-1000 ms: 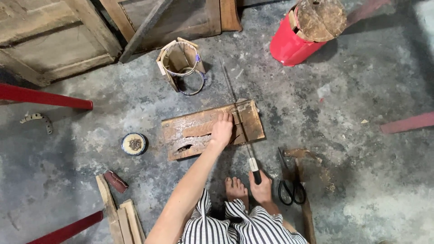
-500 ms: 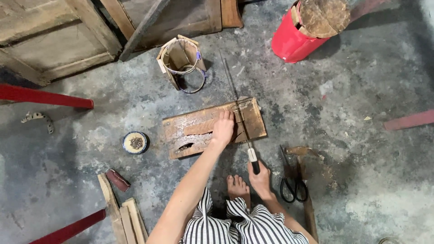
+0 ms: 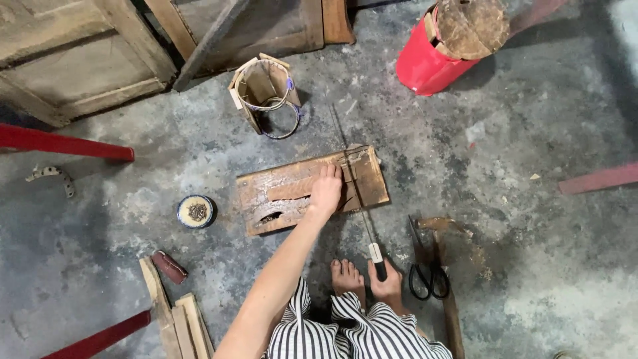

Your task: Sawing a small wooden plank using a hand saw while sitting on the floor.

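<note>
Grey concrete floor [image 3: 531, 266], worn and dusty, person squatting on it, seen from above. Bare foot [image 3: 347, 278] just behind the work.

Left hand [image 3: 325, 189] lies flat, fingers spread, on a rough board [image 3: 279, 196]. Looks like it's there to pin the board against the floor so it can't slide. Nothing gripped, just pressing.

Right hand [image 3: 387, 286] is wrapped around the handle of a thin saw [image 3: 355, 193], near the knee. Blade runs from the handle away from the body, across the board's right end, tip out on the floor beyond. Blade crosses just right of the left fingers, so the holding hand sits close to the line. Can't tell whether the teeth are biting or just resting on top; blade is too thin at this size.

Scissors [image 3: 425, 272] lie on the floor just right of the saw hand, beside a wood strip [image 3: 452, 299]. Small tin [image 3: 195, 211] left of the board. Red bucket [image 3: 432, 63] with a wood lump on top, far right. Cardboard box [image 3: 260, 86] with a wire loop beyond the board. Scrap slats [image 3: 176, 319] at bottom left.
</note>
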